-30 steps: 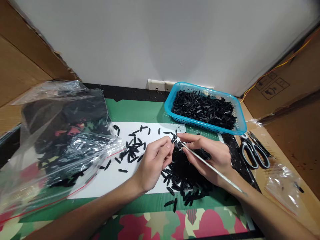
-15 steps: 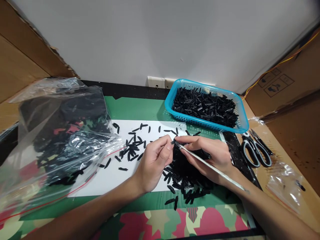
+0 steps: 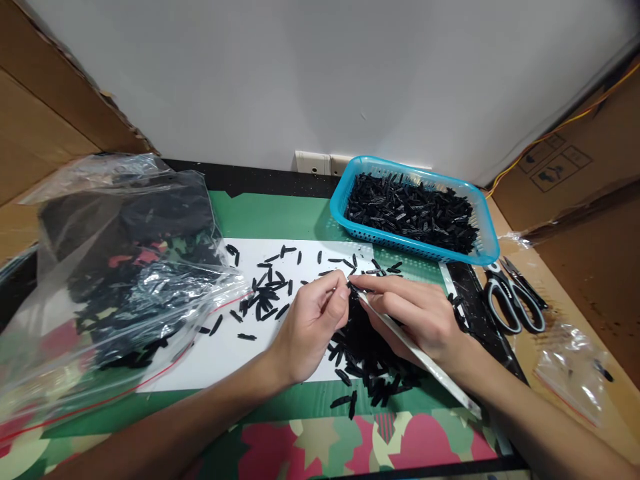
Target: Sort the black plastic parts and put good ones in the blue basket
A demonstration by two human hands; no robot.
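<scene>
My left hand (image 3: 311, 328) is closed in a pinch, thumb against bent fingers, on a small black strip (image 3: 352, 289) that is mostly hidden. Right beside it, my right hand (image 3: 417, 312) grips a slim pale stick-like tool (image 3: 431, 363) whose tip meets the black strip between my fingertips. The tool slants down to the right below my right hand. Under both hands a dark heap of black strips (image 3: 373, 350) lies on white paper (image 3: 200, 368). More loose black strips (image 3: 265, 297) are scattered left of my left hand.
A blue basket (image 3: 341, 203) full of black strips stands behind my right hand. Grey-handled scissors (image 3: 515, 303) and a small clear bag (image 3: 573, 373) lie at the right. A large clear zip bag (image 3: 150, 287) covers the left side. Cardboard walls (image 3: 590, 200) flank the table.
The tool has turned in my right hand: its rear end has dropped down and left, and its broader face shows. The right fingers have straightened slightly. My left hand has barely shifted.
</scene>
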